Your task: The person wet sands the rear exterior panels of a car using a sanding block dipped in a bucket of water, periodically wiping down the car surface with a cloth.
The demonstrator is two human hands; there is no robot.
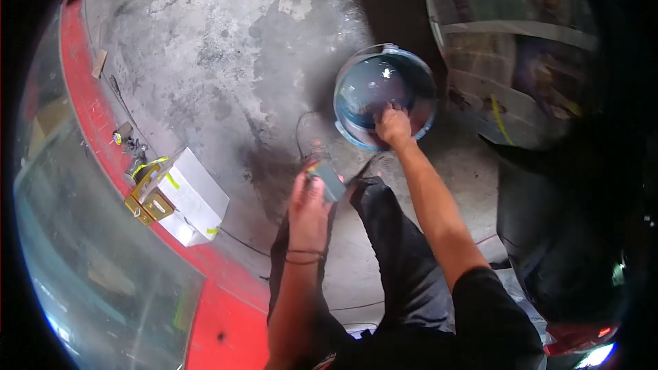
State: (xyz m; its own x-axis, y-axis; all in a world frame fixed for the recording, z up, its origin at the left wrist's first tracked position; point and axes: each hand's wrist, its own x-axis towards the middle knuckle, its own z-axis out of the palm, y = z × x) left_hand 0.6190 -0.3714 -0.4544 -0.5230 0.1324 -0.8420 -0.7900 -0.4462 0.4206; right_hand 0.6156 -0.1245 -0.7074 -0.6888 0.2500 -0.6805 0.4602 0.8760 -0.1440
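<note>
My left hand (306,209) grips a small grey-green rectangular block (329,181), which looks like a sanding block, above the floor in front of my legs. A round bucket (340,125) with a pale blue rim stands ahead and to the right, with dark water (373,85) in it. My right hand (394,125) reaches over the bucket's near rim, down toward the water. Its fingers are curled together, and whatever they may hold is hidden.
Left of me is a red car body panel (86,89) with large glass (103,233). A white box (195,195) with yellow tape sits against it. Right stands a surface covered in newspaper (480,62). Thin cables (240,241) run over the concrete floor (205,41).
</note>
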